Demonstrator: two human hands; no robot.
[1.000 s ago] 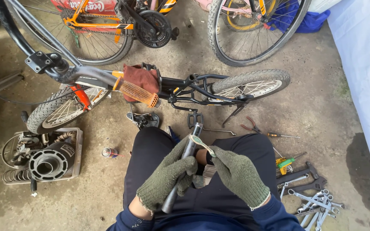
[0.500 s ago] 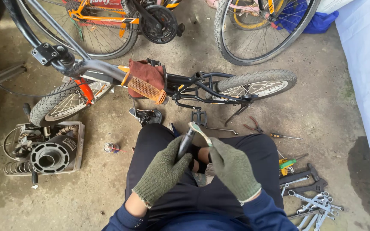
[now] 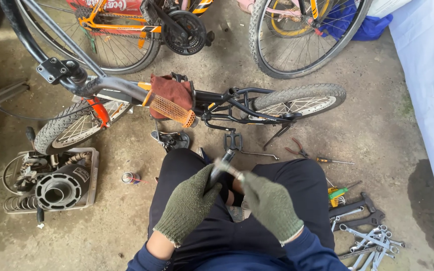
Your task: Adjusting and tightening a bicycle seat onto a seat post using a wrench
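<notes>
Wrenches (image 3: 367, 236) lie on the concrete just right of the lap. Left: engine cylinder (image 3: 59, 188) in its tray. Small bike (image 3: 192, 108) lies across ahead, larger bikes beyond; bare floor between. Left hand (image 3: 189, 206) grips a dark metal rod (image 3: 221, 168) over the knees; right hand (image 3: 272, 206) pinches its top end, blurred.

Bicycle repair workshop: bare concrete floor (image 3: 388, 130), small bicycle (image 3: 197, 108) laid over, scattered wrenches (image 3: 370, 236), pliers (image 3: 297, 149).
</notes>
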